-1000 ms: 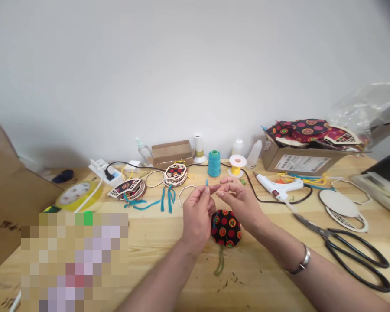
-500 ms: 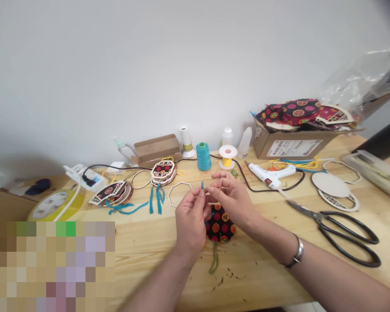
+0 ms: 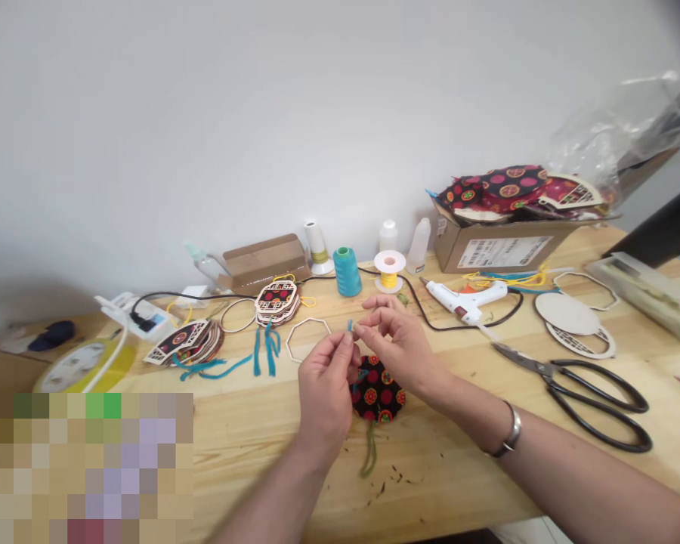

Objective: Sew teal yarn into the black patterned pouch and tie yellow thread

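Observation:
Between thumb and forefinger my left hand [image 3: 327,378] pinches a short blue cord [image 3: 350,326], whose tip sticks up above the thumb. My right hand [image 3: 400,344] is close beside it, thumb and forefinger together at the cord's end, its other fingers loosely curled. Whether the right fingertips grip the cord is too small to make out. Under both hands lies a round black fabric piece [image 3: 381,393] with red and orange flower dots, partly covered by them. An olive cord loop [image 3: 368,457] trails from its lower edge toward me.
Large black-handled scissors [image 3: 549,370] and a white glue gun [image 3: 465,298] lie to the right. A blue thread cone [image 3: 347,272] and a yellow spool [image 3: 389,273] stand behind. Left are stacked wooden-framed ornaments [image 3: 277,302] and blue cord pieces [image 3: 269,347]. A full cardboard box [image 3: 504,245] sits back right.
The view has shifted slightly, so everything sits a little further left. Both hands keep nearly the same pose around the blue cord.

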`<state>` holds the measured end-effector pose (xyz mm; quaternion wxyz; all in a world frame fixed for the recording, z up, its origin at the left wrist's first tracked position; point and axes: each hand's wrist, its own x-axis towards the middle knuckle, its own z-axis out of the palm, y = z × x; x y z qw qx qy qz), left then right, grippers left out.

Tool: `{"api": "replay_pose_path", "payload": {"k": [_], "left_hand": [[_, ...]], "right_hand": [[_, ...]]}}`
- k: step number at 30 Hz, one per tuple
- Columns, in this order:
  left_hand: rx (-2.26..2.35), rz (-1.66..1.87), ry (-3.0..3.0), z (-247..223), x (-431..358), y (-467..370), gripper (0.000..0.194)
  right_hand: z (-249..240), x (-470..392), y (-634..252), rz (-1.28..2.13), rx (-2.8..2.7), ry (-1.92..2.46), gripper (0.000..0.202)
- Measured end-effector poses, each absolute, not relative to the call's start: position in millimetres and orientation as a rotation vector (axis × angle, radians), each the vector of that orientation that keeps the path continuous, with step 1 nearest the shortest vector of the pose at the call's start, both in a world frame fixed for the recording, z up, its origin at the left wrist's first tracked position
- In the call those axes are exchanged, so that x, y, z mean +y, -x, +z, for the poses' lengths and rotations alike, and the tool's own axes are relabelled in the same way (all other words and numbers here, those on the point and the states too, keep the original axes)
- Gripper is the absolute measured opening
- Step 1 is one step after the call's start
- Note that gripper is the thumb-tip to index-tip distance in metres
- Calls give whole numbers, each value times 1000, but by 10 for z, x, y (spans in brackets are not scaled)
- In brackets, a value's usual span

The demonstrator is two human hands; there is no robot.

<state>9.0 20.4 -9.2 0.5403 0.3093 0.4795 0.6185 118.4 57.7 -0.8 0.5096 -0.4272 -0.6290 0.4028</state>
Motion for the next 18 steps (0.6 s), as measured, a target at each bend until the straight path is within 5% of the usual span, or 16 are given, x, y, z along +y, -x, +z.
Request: {"api": "replay_pose_path", "payload": {"k": [18], "left_hand": [[1153, 1440, -797, -58, 198, -83, 14]], "right_hand": [[-4, 715, -1305, 1903, -1090, 902, 31]]}}
